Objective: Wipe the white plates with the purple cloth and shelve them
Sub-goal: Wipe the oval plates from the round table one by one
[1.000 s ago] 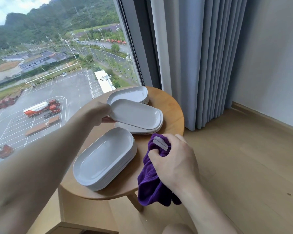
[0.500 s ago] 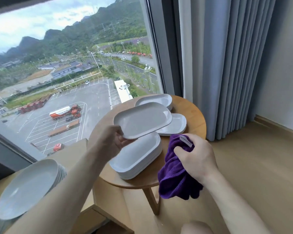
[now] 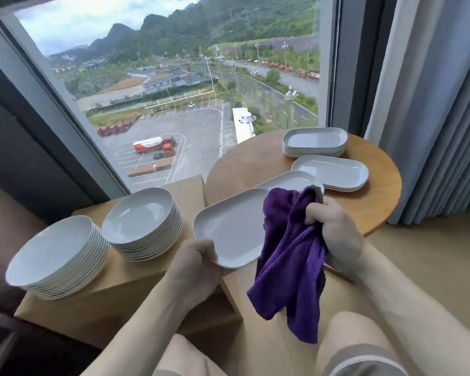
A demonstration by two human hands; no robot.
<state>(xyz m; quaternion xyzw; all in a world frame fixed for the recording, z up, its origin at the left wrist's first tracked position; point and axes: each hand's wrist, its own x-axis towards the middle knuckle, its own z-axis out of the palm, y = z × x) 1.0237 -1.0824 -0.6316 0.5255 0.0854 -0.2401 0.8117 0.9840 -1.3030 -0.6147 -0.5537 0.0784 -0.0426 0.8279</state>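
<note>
A wide window point(image 3: 174, 90) over a parking lot fills the background, with a grey curtain point(image 3: 432, 104) hung at 3 o'clock. Below it, a round wooden table point(image 3: 255, 164) is seen at about 2 o'clock, and a low wooden shelf unit point(image 3: 136, 283) at 9 o'clock.

A white oblong plate point(image 3: 228, 226) with rounded corners and a shallow raised rim is held clear of the table, near the middle of the view. Its near edge is pinched by the left hand point(image 3: 194, 263), thumb on top. The plate's long axis runs from about 7 o'clock to 1 o'clock, its hollow side turned up and slightly toward the wearer.

A purple cloth point(image 3: 288, 267) (plush, bunched at the top) is gripped in the closed right hand point(image 3: 334, 232); it touches the plate's right end and hangs down toward 6 o'clock.

On the table, a stack of oblong plates point(image 3: 315, 142) is placed at the far edge, a lower stack point(image 3: 334, 172) just in front, and another oblong plate point(image 3: 291, 181) partly hidden behind the cloth. On the shelf unit's top, two stacks of round plates are set side by side: one point(image 3: 141, 221) nearer the table, one point(image 3: 55, 256) toward 9 o'clock.
</note>
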